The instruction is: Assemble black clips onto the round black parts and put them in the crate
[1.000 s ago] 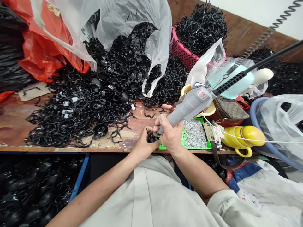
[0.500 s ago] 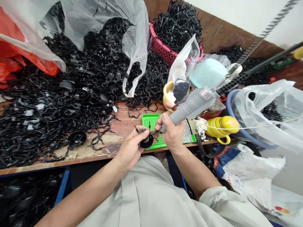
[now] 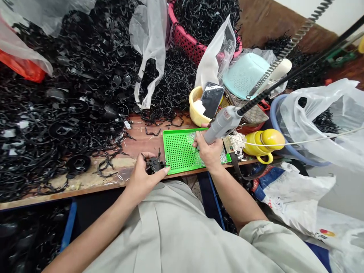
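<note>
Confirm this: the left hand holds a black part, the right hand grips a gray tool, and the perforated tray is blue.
The perforated tray is green, not blue, as the head view shows. The rest stands: left hand holding the black part, right hand gripping the gray tool.

Hole-dotted green tray (image 3: 179, 148), grey tool (image 3: 222, 124), black part (image 3: 155, 165), yellow mug (image 3: 264, 138), pink basket (image 3: 186, 41)

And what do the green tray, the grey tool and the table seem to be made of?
Green tray: probably plastic, slightly glossy, with even colour and regular holes. Grey tool: its smooth, satin housing suggests hard plastic. Table: likely wood or board, reddish-brown finish apparently worn pale in front.
</note>
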`<state>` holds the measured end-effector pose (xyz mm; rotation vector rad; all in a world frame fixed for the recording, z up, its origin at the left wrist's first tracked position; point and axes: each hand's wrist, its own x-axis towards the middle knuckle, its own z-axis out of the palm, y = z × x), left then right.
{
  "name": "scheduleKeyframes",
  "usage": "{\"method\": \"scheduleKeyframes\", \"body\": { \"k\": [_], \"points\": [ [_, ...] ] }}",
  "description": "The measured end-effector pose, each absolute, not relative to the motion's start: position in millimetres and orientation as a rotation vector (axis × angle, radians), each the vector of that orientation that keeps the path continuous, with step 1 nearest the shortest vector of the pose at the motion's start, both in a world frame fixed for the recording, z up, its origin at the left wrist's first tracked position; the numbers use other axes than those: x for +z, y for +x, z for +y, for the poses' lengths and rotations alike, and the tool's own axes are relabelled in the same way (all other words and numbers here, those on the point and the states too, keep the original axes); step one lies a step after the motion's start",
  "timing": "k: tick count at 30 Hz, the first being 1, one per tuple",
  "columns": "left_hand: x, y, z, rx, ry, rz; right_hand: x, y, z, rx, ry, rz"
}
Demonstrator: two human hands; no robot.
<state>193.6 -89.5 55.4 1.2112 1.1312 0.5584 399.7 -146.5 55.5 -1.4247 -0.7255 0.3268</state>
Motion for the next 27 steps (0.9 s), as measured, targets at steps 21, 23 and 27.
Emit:
{"method": "scheduleKeyframes", "body": {
  "k": [21,23,27],
  "points": [
    [50.5,191.7,-89.2,0.296,1.401,1.005,82.9,371.0,-142.5,0.232,-1.188,-0.707],
    [50.8,191.3,-89.2,0.293,1.393,0.999,93.3,351.8,-135.8,0.347,-1.085,-0.695],
    [50.5,190.9,-91.0,0.298,1.381,1.008,101.5,317.4,-118.9,0.601,-0.93,-0.685]
  ]
}}
